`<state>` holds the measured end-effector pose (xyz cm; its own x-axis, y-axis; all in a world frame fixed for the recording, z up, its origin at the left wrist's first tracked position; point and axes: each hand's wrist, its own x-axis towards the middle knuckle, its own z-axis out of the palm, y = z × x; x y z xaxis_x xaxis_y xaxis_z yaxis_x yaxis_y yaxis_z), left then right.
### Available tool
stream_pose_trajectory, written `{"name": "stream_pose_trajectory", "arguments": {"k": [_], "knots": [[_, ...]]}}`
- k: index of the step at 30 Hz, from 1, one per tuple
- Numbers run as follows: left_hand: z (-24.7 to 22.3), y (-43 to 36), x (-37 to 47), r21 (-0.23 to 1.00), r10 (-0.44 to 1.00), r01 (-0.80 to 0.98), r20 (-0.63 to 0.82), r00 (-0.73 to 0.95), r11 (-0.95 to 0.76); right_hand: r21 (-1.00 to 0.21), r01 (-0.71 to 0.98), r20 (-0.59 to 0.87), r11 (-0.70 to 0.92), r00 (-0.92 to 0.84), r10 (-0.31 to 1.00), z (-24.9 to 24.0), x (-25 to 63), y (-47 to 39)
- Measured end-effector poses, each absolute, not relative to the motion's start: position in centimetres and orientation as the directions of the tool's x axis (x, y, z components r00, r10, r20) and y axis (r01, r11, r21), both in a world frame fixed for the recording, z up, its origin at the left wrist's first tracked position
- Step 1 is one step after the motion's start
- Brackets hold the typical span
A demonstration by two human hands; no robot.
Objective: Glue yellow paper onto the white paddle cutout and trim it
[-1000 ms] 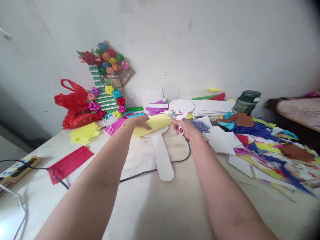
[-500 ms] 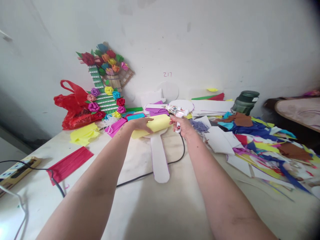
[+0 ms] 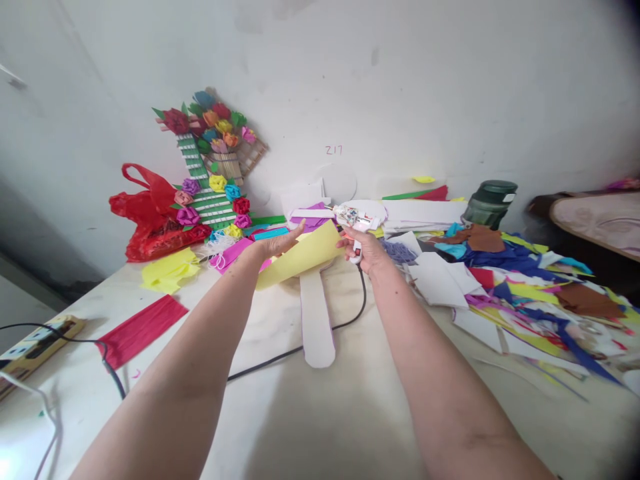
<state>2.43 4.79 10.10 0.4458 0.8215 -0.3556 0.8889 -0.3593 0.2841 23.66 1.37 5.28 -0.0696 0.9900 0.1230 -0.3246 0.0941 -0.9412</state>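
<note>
Head view: yellow sheet, landmark here, lies tilted over the top of a white paddle-shaped cutout, whose handle sticks out on its near side. L hand open at the sheet's upper L edge, thumb raised – can't tell if it's touching. R hand closed round a white glue gun w/ a red switch, fingertips at the sheet's R edge. Hands apart, sheet btwn them. Black cord runs R of & below the sheet.

Writing: "Z17" or "217" on the wall above the sheet. Green bottle, well R of sheet, has a white label – too small to read. Paper-flower piece & red bag L of sheet; coloured scraps far R.
</note>
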Motion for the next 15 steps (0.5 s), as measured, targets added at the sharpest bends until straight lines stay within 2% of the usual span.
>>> {"name": "stream_pose_trajectory", "arguments": {"k": [3, 5, 7, 9, 12, 15], "knots": [[9.9, 5.0, 2.1, 0.450, 0.750, 0.835, -0.420, 0.510, -0.316, -0.929, -0.357, 0.127, 0.093, -0.073, 0.989, 5.7, 24.1, 1.1], [9.6, 5.4, 2.0, 0.484, 0.719, 0.821, -0.450, 0.530, -0.302, -0.927, -0.360, 0.134, 0.102, -0.065, 0.989, 6.0, 24.5, 0.9], [9.2, 5.7, 1.9, 0.466, 0.723, 0.821, -0.434, 0.538, -0.331, -0.930, -0.351, 0.138, 0.111, -0.051, 0.989, 6.2, 24.9, 0.7], [8.7, 6.0, 1.8, 0.393, 0.765, 0.826, -0.350, 0.541, -0.404, -0.929, -0.356, 0.129, 0.106, -0.044, 0.991, 6.4, 25.2, 0.5], [7.5, 6.2, 1.8, 0.192, 0.797, 0.822, -0.206, 0.567, -0.535, -0.926, -0.375, 0.075, 0.046, -0.064, 0.995, 6.5, 25.4, 0.5], [5.8, 6.0, 2.1, 0.041, 0.783, 0.798, -0.163, 0.600, -0.602, -0.928, -0.372, -0.004, -0.035, -0.084, 0.996, 6.4, 25.3, 0.6]]}}
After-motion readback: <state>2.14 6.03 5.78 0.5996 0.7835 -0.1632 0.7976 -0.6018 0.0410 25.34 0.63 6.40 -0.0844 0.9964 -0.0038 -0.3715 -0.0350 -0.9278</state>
